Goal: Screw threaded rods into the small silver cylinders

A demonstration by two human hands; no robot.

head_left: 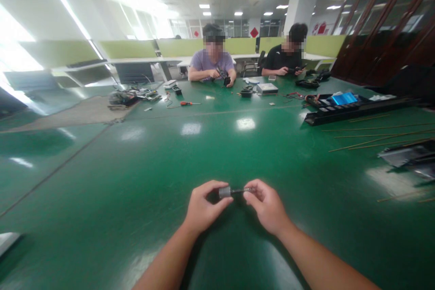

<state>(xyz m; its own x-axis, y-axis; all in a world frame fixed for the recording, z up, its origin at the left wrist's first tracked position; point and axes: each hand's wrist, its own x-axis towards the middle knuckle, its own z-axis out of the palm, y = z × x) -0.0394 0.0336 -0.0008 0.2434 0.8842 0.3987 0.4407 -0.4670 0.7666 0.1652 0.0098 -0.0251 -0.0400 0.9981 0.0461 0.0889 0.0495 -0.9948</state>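
Observation:
A small grey metal cylinder with a thin dark shaft is held level between my two hands, above the green tabletop. My left hand grips the thick cylinder end between thumb and fingers. At the other end, my right hand pinches the tip of the shaft between thumb and fingertips. The part's exact kind is too blurred to tell. Both forearms reach in from the bottom of the view.
Across the green table sit two people handling dark devices. An orange-handled screwdriver, a pile of parts and a white box lie near them. To the right are a long black tray and thin rods.

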